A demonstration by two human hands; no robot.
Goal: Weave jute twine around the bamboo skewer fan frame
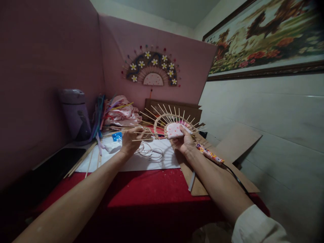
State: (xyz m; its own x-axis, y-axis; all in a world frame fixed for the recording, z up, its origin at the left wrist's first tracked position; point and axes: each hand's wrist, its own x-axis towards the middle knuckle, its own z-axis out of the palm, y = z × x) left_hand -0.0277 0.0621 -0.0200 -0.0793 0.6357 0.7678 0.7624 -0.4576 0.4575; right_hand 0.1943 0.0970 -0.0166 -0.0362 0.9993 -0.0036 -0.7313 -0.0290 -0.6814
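My right hand (186,141) grips a half-made fan by its pink spotted half-round base (174,131), thumb on top. Thin wooden sticks (174,110) radiate from the base, and a braided twine band (157,123) arcs through them on the left and top. At the fan's left side, my left hand (132,139) is closed in a pinch on the twine, close to the ends of the lowest sticks; its fingertips are partly hidden. Loose loops of twine (154,154) lie on white paper (136,163) just below.
A finished flowered fan (153,67) hangs on the pink partition. Left stand a purple bottle (76,116), colored strips (98,114) and pink cloth (123,113). Cardboard (197,184) and a flower-patterned glue gun-like tool (210,154) with a black cord lie right, on the red tablecloth (152,189).
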